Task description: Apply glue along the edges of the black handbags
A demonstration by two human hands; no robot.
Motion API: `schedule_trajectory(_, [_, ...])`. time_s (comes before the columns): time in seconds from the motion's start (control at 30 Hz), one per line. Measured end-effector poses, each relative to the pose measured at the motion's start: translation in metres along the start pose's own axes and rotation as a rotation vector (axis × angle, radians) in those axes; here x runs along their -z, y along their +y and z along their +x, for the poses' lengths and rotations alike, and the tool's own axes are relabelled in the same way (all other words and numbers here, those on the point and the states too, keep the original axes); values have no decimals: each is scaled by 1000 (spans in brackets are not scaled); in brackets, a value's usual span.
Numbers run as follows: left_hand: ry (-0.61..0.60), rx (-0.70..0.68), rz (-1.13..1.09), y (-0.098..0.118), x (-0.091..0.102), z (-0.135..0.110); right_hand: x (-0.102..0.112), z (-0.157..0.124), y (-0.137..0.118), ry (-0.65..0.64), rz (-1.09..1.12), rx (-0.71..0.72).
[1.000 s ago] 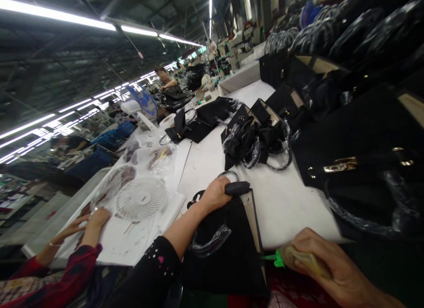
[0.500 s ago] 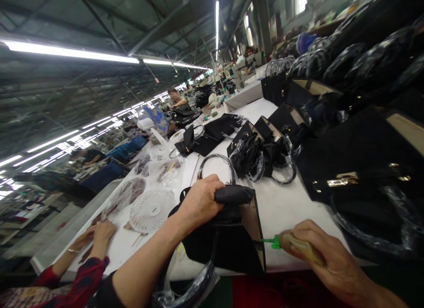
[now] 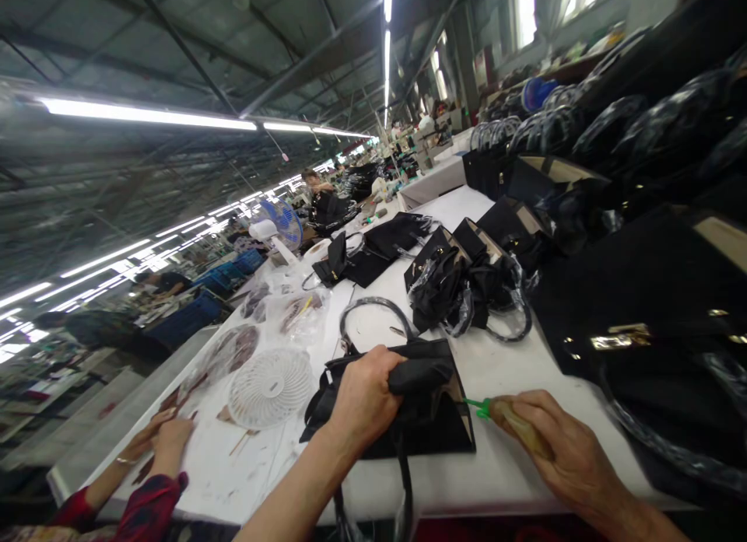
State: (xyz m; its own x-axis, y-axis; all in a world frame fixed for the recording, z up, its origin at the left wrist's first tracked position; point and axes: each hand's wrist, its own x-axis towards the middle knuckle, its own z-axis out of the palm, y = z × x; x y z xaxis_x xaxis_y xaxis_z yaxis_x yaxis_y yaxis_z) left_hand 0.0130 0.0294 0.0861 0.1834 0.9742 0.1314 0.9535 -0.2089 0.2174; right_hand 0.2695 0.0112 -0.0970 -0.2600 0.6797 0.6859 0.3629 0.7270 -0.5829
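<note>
A black handbag lies on the white table in front of me. My left hand is closed over the bag's folded top flap and presses it down. One plastic-wrapped handle loops up behind the bag, another hangs over the table's near edge. My right hand is closed round a yellowish tool with a green tip, and the tip touches the bag's right edge.
Several black handbags lie further back and a large stack fills the right side. A small white fan and plastic bags lie left of my bag. A co-worker's hands rest at the near left.
The bag has been lifted from the table's near edge onto the table and laid flat. My left hand kept hold of its top. My right hand followed with the tool.
</note>
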Motion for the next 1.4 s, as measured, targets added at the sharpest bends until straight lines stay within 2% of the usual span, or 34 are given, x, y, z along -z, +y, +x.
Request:
schedule_trajectory(0.1, [-68,16,-76,2,-15,-10,-2,2,1,12,19,-52])
schedule_trajectory(0.2, [-77,32,-177,1,-15,-14,3,6,2,2,68,-135])
schedule_trajectory(0.3, [-164,89,-297,-1,5,-11,12,8,2,-2,88,-221])
schedule_trajectory(0.43, [-423,221,-378,-2,42,-1,24,12,-2,5,93,-275])
schedule_trajectory(0.5, [-520,251,-409,-1,54,2,28,13,-4,-18,136,-303])
schedule_trajectory(0.73, [-600,367,-483,2,60,3,24,12,0,-56,198,-324])
schedule_trajectory(0.9, [-651,293,-367,10,68,2,19,13,3,-98,268,-319])
schedule_trajectory(1.03, [-693,214,-276,11,72,3,19,14,-2,-230,347,-457])
schedule_trajectory(1.23, [-720,61,-268,7,73,3,19,13,-1,-151,262,-527])
schedule_trajectory(1.33, [-724,63,-276,6,72,1,19,13,1,-231,256,-613])
schedule_trajectory(1.4, [-723,95,-279,6,72,-1,19,14,1,-220,260,-650])
